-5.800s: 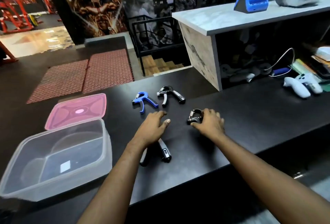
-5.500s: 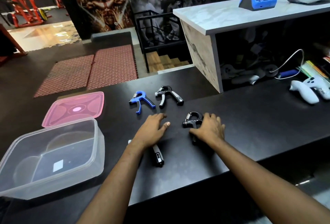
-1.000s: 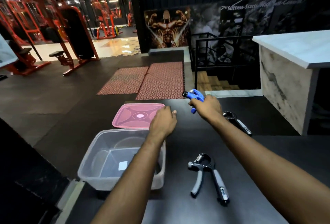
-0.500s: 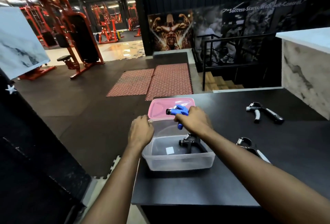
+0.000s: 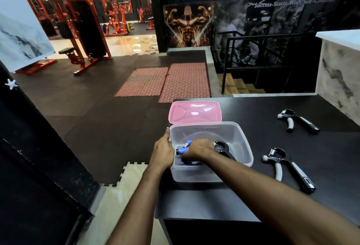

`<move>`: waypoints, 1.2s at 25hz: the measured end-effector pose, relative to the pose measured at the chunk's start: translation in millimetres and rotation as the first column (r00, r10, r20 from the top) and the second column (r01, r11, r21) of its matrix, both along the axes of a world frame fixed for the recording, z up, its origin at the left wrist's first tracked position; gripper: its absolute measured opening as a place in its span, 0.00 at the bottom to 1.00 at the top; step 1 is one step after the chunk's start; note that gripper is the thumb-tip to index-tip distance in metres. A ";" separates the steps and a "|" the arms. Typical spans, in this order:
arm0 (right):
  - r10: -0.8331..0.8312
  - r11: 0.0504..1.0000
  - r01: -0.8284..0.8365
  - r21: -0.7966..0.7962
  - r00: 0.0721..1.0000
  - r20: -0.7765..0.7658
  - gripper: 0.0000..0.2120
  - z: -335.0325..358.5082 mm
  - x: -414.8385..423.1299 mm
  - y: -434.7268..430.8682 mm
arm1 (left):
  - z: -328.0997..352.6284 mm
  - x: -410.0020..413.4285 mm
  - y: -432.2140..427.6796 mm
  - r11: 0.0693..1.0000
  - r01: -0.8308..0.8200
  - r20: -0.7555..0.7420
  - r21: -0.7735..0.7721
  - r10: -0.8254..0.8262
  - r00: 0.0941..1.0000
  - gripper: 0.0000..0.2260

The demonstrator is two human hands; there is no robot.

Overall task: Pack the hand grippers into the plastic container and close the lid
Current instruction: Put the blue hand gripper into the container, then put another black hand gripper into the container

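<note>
The clear plastic container stands at the left end of the black counter. My right hand is down inside it, closed around the blue hand gripper. A black hand gripper lies in the container to the right of that hand. My left hand grips the container's left wall. The pink lid lies flat on the counter just behind the container. Two black-and-grey hand grippers rest on the counter: one near, one farther back.
The black counter ends just left of the container, with a drop to the gym floor and foam tiles. A marble-faced raised counter stands at the far right. Red mats and gym machines lie beyond.
My right hand has gone from above the container's rim down into it with the blue hand gripper. My left hand has closed onto the container's left wall.
</note>
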State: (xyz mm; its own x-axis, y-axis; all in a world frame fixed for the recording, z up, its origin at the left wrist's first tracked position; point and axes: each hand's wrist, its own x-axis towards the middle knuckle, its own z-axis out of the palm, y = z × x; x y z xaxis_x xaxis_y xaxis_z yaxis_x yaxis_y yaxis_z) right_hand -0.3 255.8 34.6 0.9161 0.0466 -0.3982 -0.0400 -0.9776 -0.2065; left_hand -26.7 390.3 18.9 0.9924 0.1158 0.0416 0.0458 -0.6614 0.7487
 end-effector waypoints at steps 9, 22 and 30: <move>0.044 0.996 -0.043 -0.079 0.999 0.003 0.31 -14.3 14.4 4.0 | 1.5 -1.3 -3.8 0.998 -0.044 0.009 -0.036 0.045 0.999 0.23; -0.421 0.904 0.284 0.320 0.725 0.546 0.13 51.3 -29.2 -122.0 | 26.4 -7.2 -50.9 0.977 -0.038 0.288 0.211 -0.025 0.957 0.14; -0.602 0.799 0.522 0.299 0.686 0.409 0.25 -7.8 -65.5 -248.6 | 4.1 -69.1 -167.1 0.958 0.169 0.462 0.232 -0.261 0.848 0.16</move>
